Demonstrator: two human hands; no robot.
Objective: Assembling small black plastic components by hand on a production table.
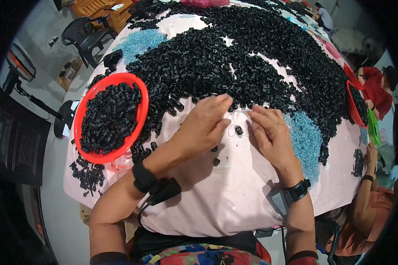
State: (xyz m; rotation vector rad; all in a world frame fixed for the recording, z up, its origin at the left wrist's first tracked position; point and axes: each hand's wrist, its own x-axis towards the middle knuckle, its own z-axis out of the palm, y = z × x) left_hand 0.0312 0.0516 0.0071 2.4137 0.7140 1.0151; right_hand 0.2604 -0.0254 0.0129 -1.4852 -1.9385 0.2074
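My left hand (204, 123) reaches to the near edge of a large heap of small black plastic parts (199, 70). Its fingers stretch forward, the thumb stands apart from them, and I see nothing held. Across a small gap, my right hand (272, 134) hovers over the pink-white table cover, fingers loosely bent and spaced, with no part visible in them. Between the hands lies a single black part (239, 130). Below my left hand rests another loose black part (216, 162). Dark straps with small boxes sit on both wrists.
A red basin (144, 104) full of black parts stands at the left, with small dark screws (87, 176) beside it. Clear bluish beads lie in a right pile (304, 145) and a far-left pile (141, 42). Co-workers sit along the right, near a green basket (374, 128).
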